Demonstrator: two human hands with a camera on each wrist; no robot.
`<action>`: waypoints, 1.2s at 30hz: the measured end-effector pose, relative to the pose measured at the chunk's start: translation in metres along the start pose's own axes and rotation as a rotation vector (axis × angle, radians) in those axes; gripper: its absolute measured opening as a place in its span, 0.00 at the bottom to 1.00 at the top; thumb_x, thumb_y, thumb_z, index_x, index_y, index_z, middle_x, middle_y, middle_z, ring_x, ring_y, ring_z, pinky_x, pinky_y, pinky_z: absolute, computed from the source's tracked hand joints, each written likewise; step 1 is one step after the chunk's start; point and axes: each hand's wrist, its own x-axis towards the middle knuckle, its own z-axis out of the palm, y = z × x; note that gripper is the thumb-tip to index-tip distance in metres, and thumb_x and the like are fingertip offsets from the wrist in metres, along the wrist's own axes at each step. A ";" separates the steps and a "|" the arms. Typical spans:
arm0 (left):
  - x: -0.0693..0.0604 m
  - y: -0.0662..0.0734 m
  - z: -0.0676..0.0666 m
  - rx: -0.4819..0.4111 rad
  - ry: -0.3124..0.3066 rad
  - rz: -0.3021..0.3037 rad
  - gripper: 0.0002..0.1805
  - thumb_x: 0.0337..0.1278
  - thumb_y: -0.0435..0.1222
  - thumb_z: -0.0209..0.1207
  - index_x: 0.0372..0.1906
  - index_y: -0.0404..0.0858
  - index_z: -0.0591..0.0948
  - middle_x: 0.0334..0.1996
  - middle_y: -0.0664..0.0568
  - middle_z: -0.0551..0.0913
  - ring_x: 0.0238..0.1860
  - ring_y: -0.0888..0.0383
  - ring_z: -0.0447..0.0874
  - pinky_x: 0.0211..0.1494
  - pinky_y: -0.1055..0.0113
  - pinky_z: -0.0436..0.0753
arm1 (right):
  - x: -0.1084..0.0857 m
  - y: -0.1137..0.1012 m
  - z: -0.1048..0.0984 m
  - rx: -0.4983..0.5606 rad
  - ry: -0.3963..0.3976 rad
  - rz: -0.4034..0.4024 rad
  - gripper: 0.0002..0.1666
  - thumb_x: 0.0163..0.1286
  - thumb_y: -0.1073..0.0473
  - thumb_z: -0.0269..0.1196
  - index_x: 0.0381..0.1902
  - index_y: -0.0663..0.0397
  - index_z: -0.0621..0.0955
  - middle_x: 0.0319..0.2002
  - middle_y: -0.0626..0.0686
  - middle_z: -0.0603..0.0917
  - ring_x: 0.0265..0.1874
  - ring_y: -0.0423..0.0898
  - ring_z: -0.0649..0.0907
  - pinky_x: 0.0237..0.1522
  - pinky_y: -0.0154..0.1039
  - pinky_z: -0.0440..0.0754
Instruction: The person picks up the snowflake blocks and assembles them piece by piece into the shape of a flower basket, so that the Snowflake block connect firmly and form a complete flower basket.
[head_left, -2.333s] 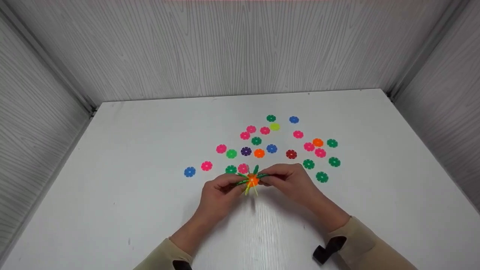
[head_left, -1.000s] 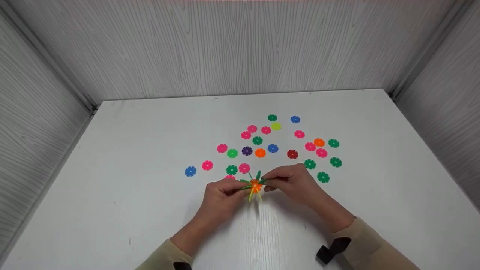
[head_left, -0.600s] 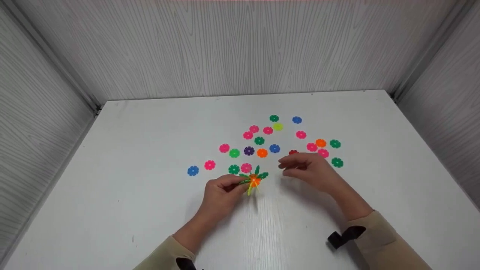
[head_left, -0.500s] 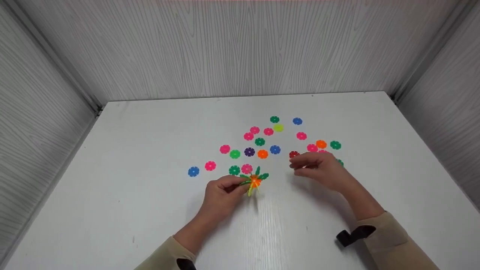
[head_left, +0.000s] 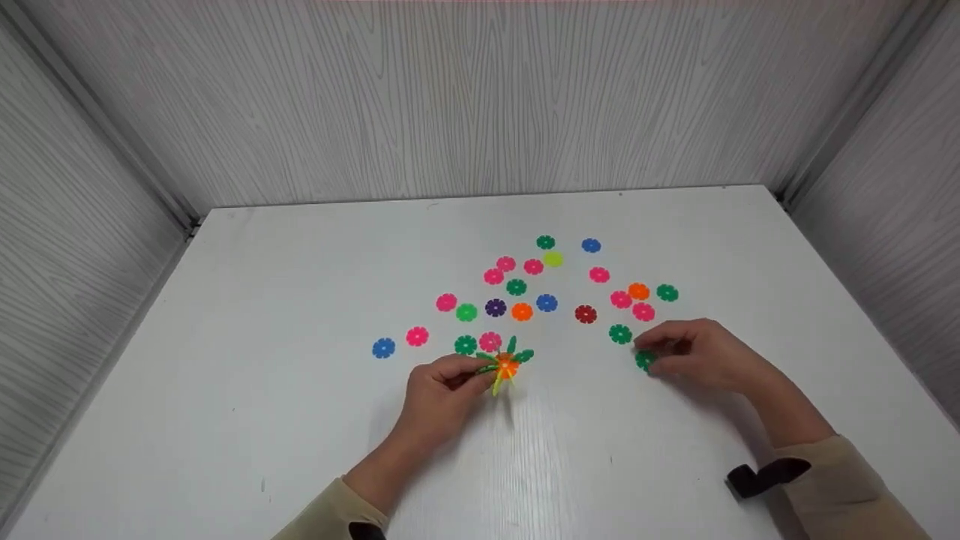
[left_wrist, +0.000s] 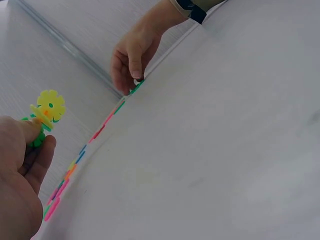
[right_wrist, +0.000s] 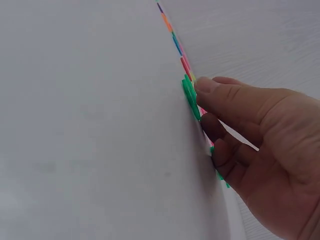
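Observation:
Between the thumb and fingers of my left hand [head_left: 444,397] is a small cluster of joined snowflake discs [head_left: 507,366], held above the table. An orange disc sits at its middle, with green and yellow ones sticking out around it. The left wrist view shows the cluster's yellow disc [left_wrist: 51,105] from the side. Off to the right, my right hand [head_left: 705,356] has its thumb and fingertips at the edges of a green snowflake disc [head_left: 644,361] at table level. In the right wrist view that green disc [right_wrist: 191,99] lies against the thumb tip, partly hidden.
Loose snowflake discs in pink, green, blue, orange and other colours lie flat across the middle of the white table [head_left: 285,300]. A dark red disc [head_left: 586,314] and another green disc [head_left: 620,334] are near the right hand. A wood-grain panel [head_left: 480,97] stands behind.
My right hand has let go of the disc cluster and moved right to the green disc. My left hand still holds the cluster in nearly the same place.

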 end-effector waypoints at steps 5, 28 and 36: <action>-0.001 0.002 -0.001 -0.002 0.002 -0.007 0.10 0.67 0.36 0.72 0.50 0.47 0.93 0.45 0.55 0.91 0.46 0.52 0.89 0.51 0.65 0.89 | 0.000 -0.001 0.002 -0.027 -0.023 -0.047 0.24 0.63 0.58 0.79 0.58 0.44 0.88 0.52 0.49 0.86 0.51 0.52 0.81 0.45 0.34 0.86; 0.001 0.003 0.001 0.020 0.069 -0.028 0.09 0.67 0.37 0.72 0.49 0.49 0.93 0.47 0.56 0.90 0.48 0.52 0.87 0.51 0.66 0.89 | 0.021 -0.105 0.075 0.280 -0.001 -0.229 0.19 0.71 0.59 0.73 0.59 0.54 0.88 0.43 0.52 0.91 0.38 0.47 0.92 0.46 0.37 0.89; 0.001 0.001 -0.001 0.003 0.104 0.021 0.09 0.67 0.34 0.72 0.49 0.45 0.93 0.46 0.54 0.91 0.48 0.52 0.88 0.52 0.66 0.88 | 0.028 -0.121 0.105 0.365 0.119 -0.364 0.10 0.71 0.63 0.73 0.49 0.53 0.89 0.40 0.50 0.91 0.37 0.46 0.92 0.45 0.38 0.90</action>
